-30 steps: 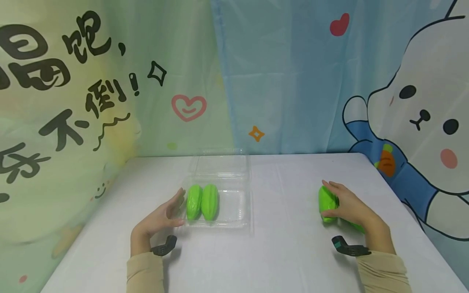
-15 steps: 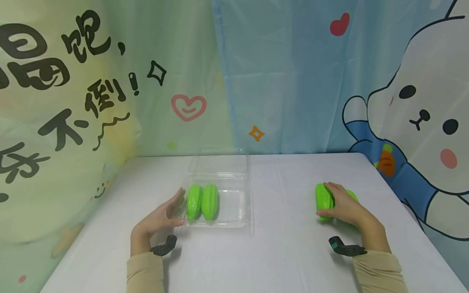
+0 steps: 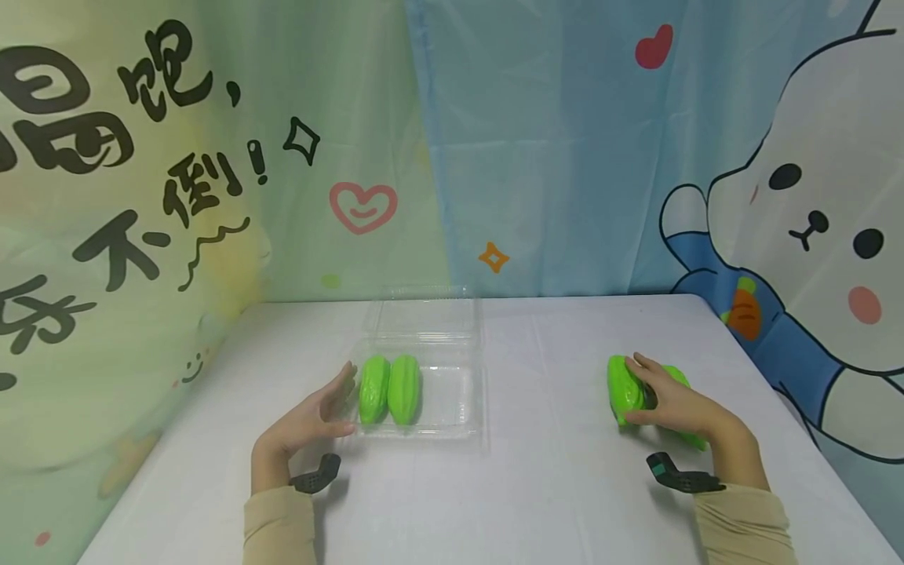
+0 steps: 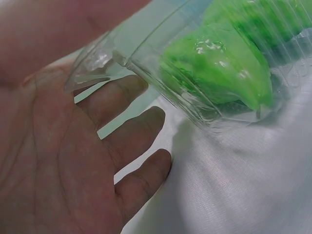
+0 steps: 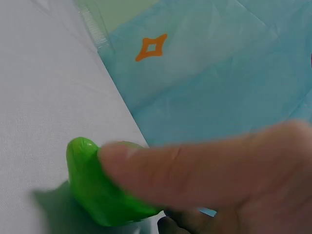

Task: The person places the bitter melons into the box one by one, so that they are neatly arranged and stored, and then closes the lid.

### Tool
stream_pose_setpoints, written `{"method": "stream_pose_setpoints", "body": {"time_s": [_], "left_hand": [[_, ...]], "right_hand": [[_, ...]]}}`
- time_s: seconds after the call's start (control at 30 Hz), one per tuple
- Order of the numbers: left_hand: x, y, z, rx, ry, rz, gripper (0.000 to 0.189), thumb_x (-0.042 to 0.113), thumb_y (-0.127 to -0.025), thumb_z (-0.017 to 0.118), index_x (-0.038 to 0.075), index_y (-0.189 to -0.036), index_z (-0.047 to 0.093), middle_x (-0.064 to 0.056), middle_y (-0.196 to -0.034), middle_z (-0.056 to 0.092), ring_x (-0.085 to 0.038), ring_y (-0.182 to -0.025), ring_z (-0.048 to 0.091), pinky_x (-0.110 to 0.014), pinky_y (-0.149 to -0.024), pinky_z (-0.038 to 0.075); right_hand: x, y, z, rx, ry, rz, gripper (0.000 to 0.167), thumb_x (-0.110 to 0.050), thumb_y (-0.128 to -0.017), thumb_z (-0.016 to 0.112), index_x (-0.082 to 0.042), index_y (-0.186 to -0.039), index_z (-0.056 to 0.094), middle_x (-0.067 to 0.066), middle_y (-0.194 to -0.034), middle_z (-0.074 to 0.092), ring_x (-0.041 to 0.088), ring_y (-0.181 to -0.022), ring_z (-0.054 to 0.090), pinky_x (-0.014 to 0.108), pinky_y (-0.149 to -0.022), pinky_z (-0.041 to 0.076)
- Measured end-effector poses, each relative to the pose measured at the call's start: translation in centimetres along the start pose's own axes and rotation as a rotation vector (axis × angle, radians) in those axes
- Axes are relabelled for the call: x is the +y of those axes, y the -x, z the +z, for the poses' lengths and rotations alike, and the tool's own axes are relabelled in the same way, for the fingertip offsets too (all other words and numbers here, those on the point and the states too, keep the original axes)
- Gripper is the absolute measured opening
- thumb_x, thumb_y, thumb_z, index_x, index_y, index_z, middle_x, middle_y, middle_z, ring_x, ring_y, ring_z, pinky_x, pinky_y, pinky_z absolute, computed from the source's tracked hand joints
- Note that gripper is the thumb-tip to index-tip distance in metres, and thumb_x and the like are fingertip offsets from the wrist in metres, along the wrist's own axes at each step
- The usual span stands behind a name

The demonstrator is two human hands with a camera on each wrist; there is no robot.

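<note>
In the head view, two green ribbed star fruits stand side by side, the left one (image 3: pixel 374 390) and its neighbour (image 3: pixel 404 390), in the left part of a clear plastic clamshell box (image 3: pixel 452 400). My left hand (image 3: pixel 307 416) is at the box's left side, fingers spread and relaxed; in the left wrist view the box's rim corner lies between thumb and fingers (image 4: pixel 136 131). Toward the right, my right hand (image 3: pixel 681 404) holds another star fruit (image 3: pixel 621 392) between thumb and fingertips. In the right wrist view the thumb (image 5: pixel 161 168) lies against this star fruit (image 5: pixel 97 195).
One more star fruit (image 3: pixel 676 374) shows partly behind my right hand. The box's lid (image 3: pixel 427 318) lies folded back toward the far edge of the white table (image 3: pixel 537 486). A printed curtain (image 3: pixel 530 157) hangs behind the table.
My right hand first shifts left with the star fruit, uncovering another behind it, then eases slightly back to the right while the fruit stays near the same place. My left hand stays still.
</note>
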State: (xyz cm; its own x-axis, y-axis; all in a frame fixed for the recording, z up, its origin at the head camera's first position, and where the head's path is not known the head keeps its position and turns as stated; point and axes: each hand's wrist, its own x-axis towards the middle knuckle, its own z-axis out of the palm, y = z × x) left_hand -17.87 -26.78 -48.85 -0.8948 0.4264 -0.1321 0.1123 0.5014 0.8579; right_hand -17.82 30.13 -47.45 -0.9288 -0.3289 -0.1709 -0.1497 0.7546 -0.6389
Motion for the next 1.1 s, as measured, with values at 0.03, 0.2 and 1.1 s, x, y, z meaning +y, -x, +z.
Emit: {"method": "stream_pose_setpoints", "body": {"time_s": [0.03, 0.2, 1.1], "left_hand": [[0.0, 0.0, 0.0, 0.0, 0.001, 0.001, 0.105, 0.022, -0.079, 0.077, 0.015, -0.154, 0.004, -0.007, -0.161, 0.008, -0.026, -0.148, 0.011, -0.044, -0.117, 0.015], [-0.1, -0.2, 0.0, 0.001, 0.012, 0.004, 0.105, 0.023, -0.078, 0.077, 0.015, -0.154, 0.005, -0.006, -0.161, 0.008, -0.026, -0.148, 0.012, -0.044, -0.117, 0.015], [0.0, -0.1, 0.0, 0.004, 0.022, -0.004, 0.104, 0.021, -0.079, 0.077, 0.017, -0.154, 0.006, -0.005, -0.161, 0.008, -0.026, -0.148, 0.011, -0.043, -0.118, 0.014]], "right_hand": [[0.1, 0.0, 0.0, -0.004, 0.001, 0.002, 0.102, -0.034, -0.076, 0.076, 0.008, -0.148, 0.017, 0.035, -0.151, 0.008, 0.059, -0.134, 0.012, 0.076, -0.101, 0.018], [0.1, -0.3, 0.2, -0.006, 0.028, 0.038, 0.11, -0.041, -0.074, 0.078, 0.008, -0.148, 0.014, 0.035, -0.151, 0.012, 0.056, -0.135, 0.015, 0.073, -0.105, 0.019], [-0.2, -1.1, 0.8, 0.032, -0.005, 0.013, 0.118, -0.041, -0.068, 0.082, 0.007, -0.149, 0.01, 0.036, -0.15, 0.015, 0.055, -0.135, 0.018, 0.07, -0.106, 0.021]]}}
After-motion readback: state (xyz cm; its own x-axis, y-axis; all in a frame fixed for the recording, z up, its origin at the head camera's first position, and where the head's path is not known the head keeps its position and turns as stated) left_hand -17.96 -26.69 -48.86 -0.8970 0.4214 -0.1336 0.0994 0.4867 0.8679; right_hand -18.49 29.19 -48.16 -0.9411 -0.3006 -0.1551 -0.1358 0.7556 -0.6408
